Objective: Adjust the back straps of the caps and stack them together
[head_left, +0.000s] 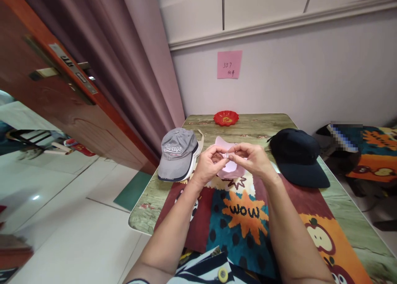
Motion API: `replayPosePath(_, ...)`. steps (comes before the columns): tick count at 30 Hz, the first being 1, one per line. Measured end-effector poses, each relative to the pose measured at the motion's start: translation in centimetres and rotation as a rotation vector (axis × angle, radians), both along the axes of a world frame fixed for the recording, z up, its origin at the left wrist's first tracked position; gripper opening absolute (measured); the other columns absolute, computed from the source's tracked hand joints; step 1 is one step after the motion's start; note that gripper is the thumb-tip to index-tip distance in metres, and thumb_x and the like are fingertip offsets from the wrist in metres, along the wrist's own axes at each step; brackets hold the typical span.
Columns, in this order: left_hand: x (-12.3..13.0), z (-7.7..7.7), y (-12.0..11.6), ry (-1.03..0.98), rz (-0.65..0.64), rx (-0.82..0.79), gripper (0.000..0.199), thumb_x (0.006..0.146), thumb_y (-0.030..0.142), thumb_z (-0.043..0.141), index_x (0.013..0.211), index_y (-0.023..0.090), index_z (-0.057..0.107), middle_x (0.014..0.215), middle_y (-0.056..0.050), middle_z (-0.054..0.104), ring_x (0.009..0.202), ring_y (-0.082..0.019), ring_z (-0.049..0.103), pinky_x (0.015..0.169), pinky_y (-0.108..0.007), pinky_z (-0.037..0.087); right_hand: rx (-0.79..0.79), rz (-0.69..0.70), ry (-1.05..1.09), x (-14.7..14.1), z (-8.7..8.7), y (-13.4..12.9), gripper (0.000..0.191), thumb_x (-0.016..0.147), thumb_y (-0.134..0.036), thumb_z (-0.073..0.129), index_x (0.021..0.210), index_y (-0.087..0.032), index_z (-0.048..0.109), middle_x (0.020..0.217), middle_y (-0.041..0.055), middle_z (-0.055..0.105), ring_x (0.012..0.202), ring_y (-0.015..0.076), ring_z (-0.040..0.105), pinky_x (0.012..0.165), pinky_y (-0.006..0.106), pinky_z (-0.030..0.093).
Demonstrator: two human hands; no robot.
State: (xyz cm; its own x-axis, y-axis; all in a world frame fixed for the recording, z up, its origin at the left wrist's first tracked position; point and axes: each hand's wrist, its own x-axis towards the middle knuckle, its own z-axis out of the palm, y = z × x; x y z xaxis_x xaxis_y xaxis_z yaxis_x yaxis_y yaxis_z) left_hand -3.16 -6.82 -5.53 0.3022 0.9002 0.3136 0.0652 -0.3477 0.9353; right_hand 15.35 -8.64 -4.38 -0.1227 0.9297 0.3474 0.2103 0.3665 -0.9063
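Observation:
A light pink cap (231,170) is on the table in front of me, partly covered by my hands. My left hand (207,164) pinches a narrow pink strap (226,155) of the cap between thumb and fingers. From the other side my right hand (254,160) grips the same strap, and the fingertips of both hands almost meet. Whether the strap's ends are joined cannot be made out. To the left of my hands sits a grey cap (177,151), with a pale cap (197,149) partly hidden behind it. A black cap (296,156) rests to the right.
A red scalloped dish (226,118) stands at the table's far edge. Under my forearms lies a colourful patterned cloth (217,222) on the wood-look table (149,201). A pink note (229,64) is stuck to the wall. At left is a door (93,122) beside a curtain.

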Motion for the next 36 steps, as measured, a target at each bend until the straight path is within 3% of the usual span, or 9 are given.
replayPosePath(5,0.0,-0.1,0.1,0.006,-0.007,-0.001,0.027,0.078,0.032,0.079,0.096,0.016,0.067,0.078,-0.001,0.066,0.064,-0.011,0.063,0.059,-0.021,0.053,-0.024,0.043,0.033,0.4,-0.1,0.2,0.032,0.080,-0.046,0.078,0.097,-0.019,0.076,0.095,0.0090,0.079,0.082,0.0252,0.076,0.077,0.036,0.061)
replayPosePath(9,-0.3,0.0,0.4,0.007,-0.008,0.024,0.025,0.078,0.028,0.078,0.098,0.016,0.070,0.093,-0.005,0.068,0.066,-0.010,0.063,0.060,-0.021,0.054,0.069,0.029,-0.055,1.1,0.0,0.5,0.053,0.069,-0.045,0.088,0.114,-0.022,0.073,0.113,0.0090,0.077,0.104,0.0283,0.072,0.092,0.040,0.057)
replayPosePath(13,-0.5,0.2,0.7,0.030,0.042,0.113,0.020,0.076,0.026,0.080,0.093,0.016,0.074,0.106,-0.007,0.067,0.072,-0.009,0.063,0.065,-0.021,0.053,0.079,0.000,-0.138,0.8,-0.3,0.7,0.038,0.077,-0.043,0.083,0.111,-0.026,0.076,0.112,0.0061,0.078,0.105,0.0269,0.072,0.094,0.038,0.054)
replayPosePath(16,-0.5,0.4,0.7,-0.003,0.041,0.087,0.022,0.075,0.028,0.081,0.093,0.016,0.075,0.101,-0.006,0.068,0.070,-0.008,0.062,0.064,-0.020,0.052,0.075,-0.012,-0.128,0.4,-0.6,0.8,0.036,0.078,-0.043,0.082,0.110,-0.027,0.078,0.108,0.0058,0.079,0.098,0.0258,0.074,0.089,0.036,0.055)
replayPosePath(22,0.0,0.5,0.2,-0.104,-0.057,-0.139,0.031,0.078,0.038,0.080,0.098,0.015,0.073,0.086,-0.004,0.069,0.056,-0.009,0.060,0.052,-0.022,0.051,0.160,-0.060,-0.143,0.7,-0.6,0.8,0.027,0.080,-0.037,0.080,0.105,-0.025,0.080,0.090,0.0041,0.080,0.082,0.0219,0.075,0.077,0.031,0.056)
replayPosePath(26,-0.1,0.7,0.1,-0.179,0.101,-0.126,0.036,0.078,0.039,0.080,0.103,0.016,0.070,0.068,0.001,0.065,0.050,-0.008,0.056,0.045,-0.019,0.046,0.197,-0.094,-0.180,0.8,-0.5,0.8,0.019,0.080,-0.030,0.079,0.098,-0.024,0.080,0.089,0.0036,0.080,0.080,0.0204,0.074,0.075,0.028,0.056)
replayPosePath(29,-0.3,1.0,0.1,-0.202,0.179,-0.122,0.031,0.080,0.043,0.077,0.091,0.016,0.068,0.063,0.002,0.062,0.047,-0.007,0.053,0.041,-0.017,0.042,0.183,-0.102,-0.182,0.8,-0.5,0.8,0.019,0.079,-0.027,0.079,0.097,-0.023,0.080,0.086,0.0027,0.079,0.077,0.0189,0.073,0.073,0.027,0.056)
replayPosePath(33,0.1,0.9,-0.2,-0.103,0.082,-0.239,0.033,0.080,0.046,0.076,0.077,0.015,0.065,0.057,0.002,0.059,0.043,-0.007,0.051,0.038,-0.017,0.040,0.195,-0.088,-0.186,0.7,-0.6,0.9,0.019,0.079,-0.027,0.079,0.097,-0.022,0.079,0.085,0.0023,0.079,0.076,0.0180,0.073,0.074,0.026,0.056)
replayPosePath(36,0.7,0.9,-0.6,-0.094,0.089,-0.299,0.035,0.078,0.047,0.076,0.075,0.014,0.064,0.053,0.002,0.058,0.040,-0.006,0.049,0.037,-0.016,0.038,0.228,-0.094,-0.201,0.8,-0.7,1.0,0.019,0.080,-0.029,0.079,0.098,-0.022,0.078,0.088,0.0031,0.079,0.078,0.0188,0.073,0.075,0.028,0.057)
